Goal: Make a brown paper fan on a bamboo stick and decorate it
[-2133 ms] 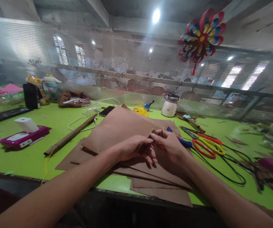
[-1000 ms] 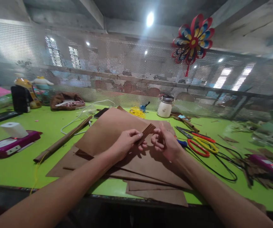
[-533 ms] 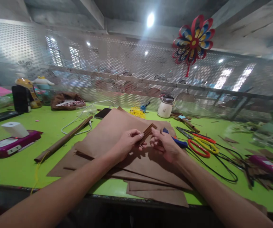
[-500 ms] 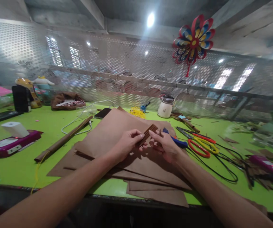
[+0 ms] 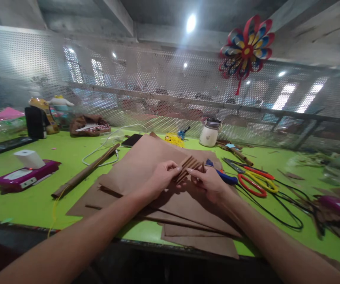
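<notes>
My left hand (image 5: 165, 179) pinches a small piece of pleated brown paper (image 5: 190, 162) between thumb and fingers. From the other side, my right hand (image 5: 213, 184) grips the same piece, its thumb lying over the folds. The ridges run slantwise, and my fingers hide part of the lower edge. Both hands are just above a pile of large brown paper sheets (image 5: 140, 161). Right beside my right hand lies a blue-handled tool (image 5: 227, 178), partly hidden. Scissors with red and yellow handles (image 5: 252, 188) rest farther right.
A rolled brown paper tube (image 5: 83, 173) and a purple power strip (image 5: 29, 179) with a white plug (image 5: 29, 159) lie left. Behind the sheets are yellow shreds (image 5: 174, 140) and a white jar (image 5: 209, 134). A perforated metal screen (image 5: 158, 75) stands at the back; paper scraps lie right.
The pleated paper has spread wider between my hands, showing more of its folds. My right thumb has shifted onto its face. The whole view has swung slightly left.
</notes>
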Demonstrator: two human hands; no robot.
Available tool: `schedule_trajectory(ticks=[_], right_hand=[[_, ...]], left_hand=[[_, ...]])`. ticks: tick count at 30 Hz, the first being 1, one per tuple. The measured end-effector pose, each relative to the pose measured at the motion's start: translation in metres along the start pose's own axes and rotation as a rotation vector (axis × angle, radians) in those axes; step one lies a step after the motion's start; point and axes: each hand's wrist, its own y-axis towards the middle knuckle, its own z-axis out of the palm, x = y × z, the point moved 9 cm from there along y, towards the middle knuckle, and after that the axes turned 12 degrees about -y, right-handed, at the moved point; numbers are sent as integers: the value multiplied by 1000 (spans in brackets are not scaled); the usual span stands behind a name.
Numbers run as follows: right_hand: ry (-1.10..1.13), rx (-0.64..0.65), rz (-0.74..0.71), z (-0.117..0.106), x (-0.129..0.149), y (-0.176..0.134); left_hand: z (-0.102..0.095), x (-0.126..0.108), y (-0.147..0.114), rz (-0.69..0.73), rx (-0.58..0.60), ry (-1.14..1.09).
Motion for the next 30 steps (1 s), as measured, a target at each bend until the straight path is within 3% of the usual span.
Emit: schedule_trajectory(ticks=[5, 11, 16, 30], right_hand=[[-18, 21, 22, 1, -3, -1], [-11, 67, 43, 4, -6, 0], [-12, 87, 17, 5, -6, 2], [-137, -19, -69, 0, 3, 1]], left_hand=[[-9, -8, 0, 24, -86, 66], [-15, -3, 3, -13, -97, 82], [-15, -7, 4, 53, -107, 131], [-14, -20, 1, 152, -139, 259]])
